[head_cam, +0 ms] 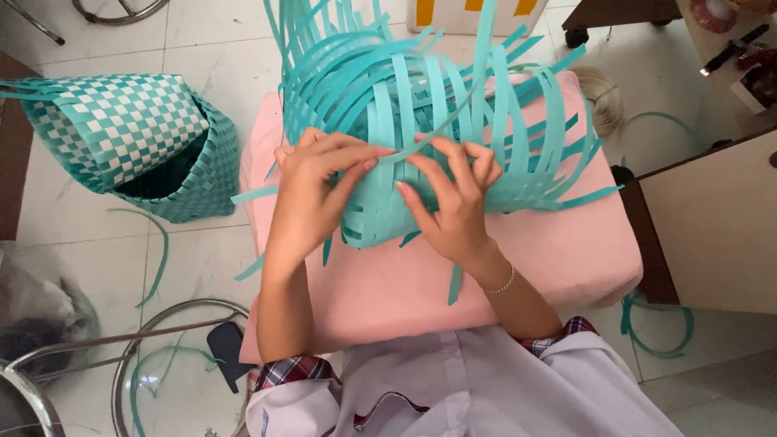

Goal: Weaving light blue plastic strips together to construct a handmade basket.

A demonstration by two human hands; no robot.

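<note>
Mid-weave on a pink cushioned stool point(518, 267), the left hand point(312, 190) and right hand point(453, 198), fingers closed in pinches, grip flat teal plastic strips of a half-woven basket point(437, 121), whose next pass seemingly calls for threading 1 loose strip between uprights.

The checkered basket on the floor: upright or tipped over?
Tipped: the checkered basket lies on its side on the floor, woven base facing up.

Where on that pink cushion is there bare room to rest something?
The pink cushion is bare between the half-woven basket and the person's lap, and along its right edge. It is crowded where the left hand and right hand pinch strips.
</note>
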